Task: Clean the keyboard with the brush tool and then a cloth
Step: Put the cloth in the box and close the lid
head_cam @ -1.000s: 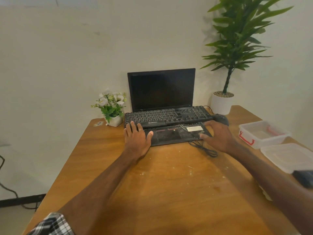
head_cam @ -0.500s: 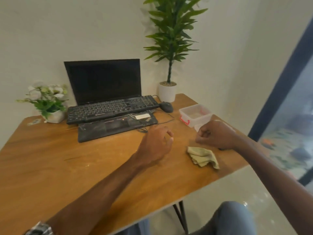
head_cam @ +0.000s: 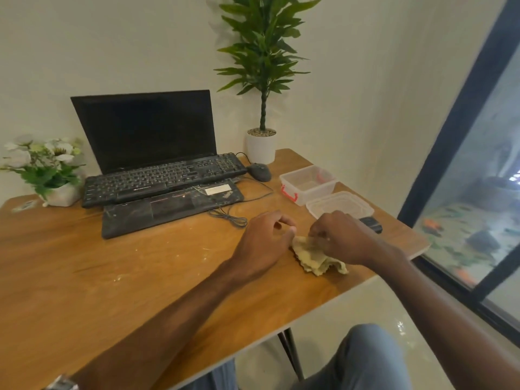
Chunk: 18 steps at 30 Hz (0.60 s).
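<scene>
A black keyboard [head_cam: 163, 178] lies across the base of an open black laptop [head_cam: 171, 208] at the back of the wooden table [head_cam: 98, 277]. A crumpled pale yellow-green cloth [head_cam: 315, 257] lies near the table's right front edge. My right hand [head_cam: 342, 239] rests on top of the cloth with its fingers closed on the fabric. Just left of it, my left hand [head_cam: 266, 239] is loosely curled, its fingertips at the cloth's left edge. A small black object [head_cam: 371, 223], perhaps the brush tool, lies behind my right hand, partly hidden.
A black mouse [head_cam: 259, 172] and its coiled cable [head_cam: 233, 219] sit right of the laptop. A clear box with red clasps [head_cam: 308, 184] and its lid [head_cam: 340, 208] stand at the right. A tall potted plant [head_cam: 261, 144] and a flower pot [head_cam: 60, 195] stand at the back.
Both hands left the laptop and moved right to the cloth. My right hand came down onto it and closed on the fabric; the view turned right.
</scene>
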Tool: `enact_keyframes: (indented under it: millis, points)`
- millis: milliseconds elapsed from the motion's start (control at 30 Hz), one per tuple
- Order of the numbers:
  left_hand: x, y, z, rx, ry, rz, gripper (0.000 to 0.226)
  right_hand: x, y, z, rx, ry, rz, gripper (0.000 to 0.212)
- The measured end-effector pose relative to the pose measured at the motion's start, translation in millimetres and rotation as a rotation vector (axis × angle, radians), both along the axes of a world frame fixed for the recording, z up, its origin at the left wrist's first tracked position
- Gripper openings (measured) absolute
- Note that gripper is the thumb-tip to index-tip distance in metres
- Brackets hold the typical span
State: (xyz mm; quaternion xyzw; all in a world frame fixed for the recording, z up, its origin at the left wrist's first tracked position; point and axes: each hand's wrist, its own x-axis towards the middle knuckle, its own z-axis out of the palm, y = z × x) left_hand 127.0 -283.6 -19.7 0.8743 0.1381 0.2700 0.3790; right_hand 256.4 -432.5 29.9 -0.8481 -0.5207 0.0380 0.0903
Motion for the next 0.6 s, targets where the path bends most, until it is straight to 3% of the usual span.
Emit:
enact_keyframes:
  millis: [100,200,400,467,600]
  points:
    - [-1,3,6,-0.156,-0.021,-0.070,0.027,1,0,7,0.166,0.075,0.019,0.016]
    - [1,13,18,-0.129,-0.010,-0.175,0.043,0,-1,16,0.308,0.218,0.022,0.019]
    - [0,34,48,-0.114,-0.131,-0.221,0.021,-16,-3,36,0.514,0.731,0.007,0.019]
    - [-4,40,55,-0.091,-0.145,-0.193,0.023,-18,-1,34,0.522,0.755,-0.031,0.020]
    - [-14,47,65,-0.112,-0.137,-0.164,0.025,-20,2,27,0.419,0.612,-0.038,0.026]
